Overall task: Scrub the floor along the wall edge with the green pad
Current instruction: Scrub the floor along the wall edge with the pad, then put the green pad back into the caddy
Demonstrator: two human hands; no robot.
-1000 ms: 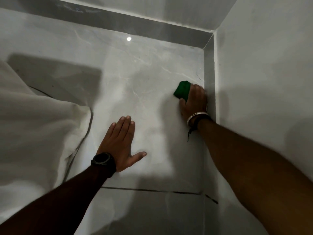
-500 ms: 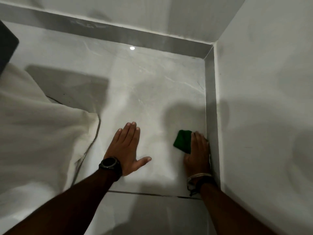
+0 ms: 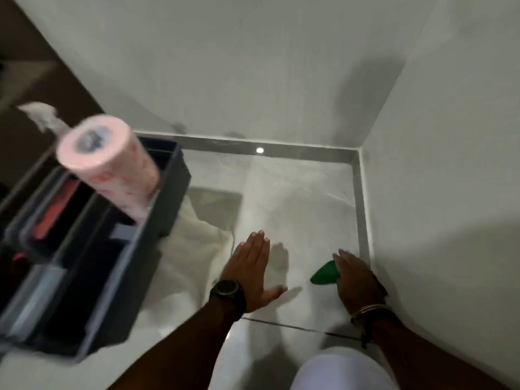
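Note:
The green pad (image 3: 324, 274) lies flat on the pale marble floor (image 3: 304, 209), close to the grey skirting strip (image 3: 361, 220) at the foot of the right wall. My right hand (image 3: 356, 277) presses down on the pad's right half, palm flat, fingers pointing away from me; only the pad's left tip shows. My left hand (image 3: 253, 270), with a black watch on the wrist, rests flat on the floor to the left of the pad, fingers together and thumb spread, holding nothing.
A dark organiser box (image 3: 84, 263) with a pink paper roll (image 3: 109, 167) standing in it sits at the left on a white cloth (image 3: 191, 249). White walls meet in the corner (image 3: 360, 149) ahead. A tile joint (image 3: 295, 327) crosses near my wrists. My white-clad knee (image 3: 343, 372) is at the bottom.
My right hand has dragged the pad along the right wall toward me, from near the corner to beside my left hand. The view pulled back, so the box and roll appear.

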